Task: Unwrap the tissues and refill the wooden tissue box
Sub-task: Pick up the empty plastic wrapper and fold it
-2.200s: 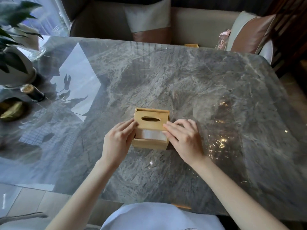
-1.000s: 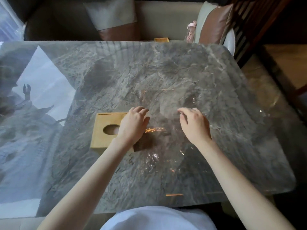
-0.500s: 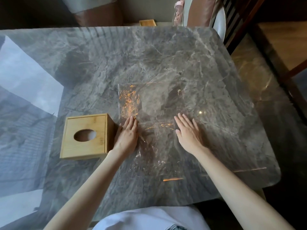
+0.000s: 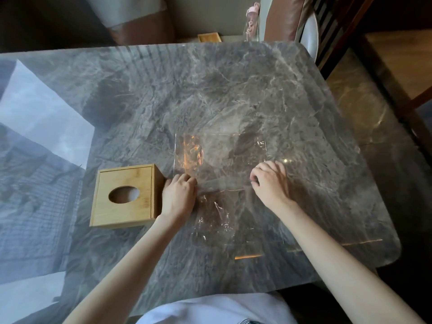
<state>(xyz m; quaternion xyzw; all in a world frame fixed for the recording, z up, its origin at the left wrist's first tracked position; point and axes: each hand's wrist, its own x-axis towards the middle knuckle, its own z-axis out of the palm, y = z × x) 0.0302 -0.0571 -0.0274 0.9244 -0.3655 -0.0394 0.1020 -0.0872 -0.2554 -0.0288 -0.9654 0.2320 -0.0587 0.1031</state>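
Now, wrapper [image 4: 222, 160]: I see it running between my hands, both pinching it.
Box [image 4: 125, 195]: touching left hand [image 4: 178, 195]; right hand [image 4: 270, 181] farther.

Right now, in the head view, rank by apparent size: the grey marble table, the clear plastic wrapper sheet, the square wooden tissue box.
1. Grey marble table, largest by far.
2. Clear plastic wrapper sheet; its edges are faint, so its extent is unsure.
3. Square wooden tissue box.

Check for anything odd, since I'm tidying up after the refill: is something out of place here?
Only the clear wrapper: it lies crinkled on the table right of the box, both hands gathering its middle. The box stands square and closed.
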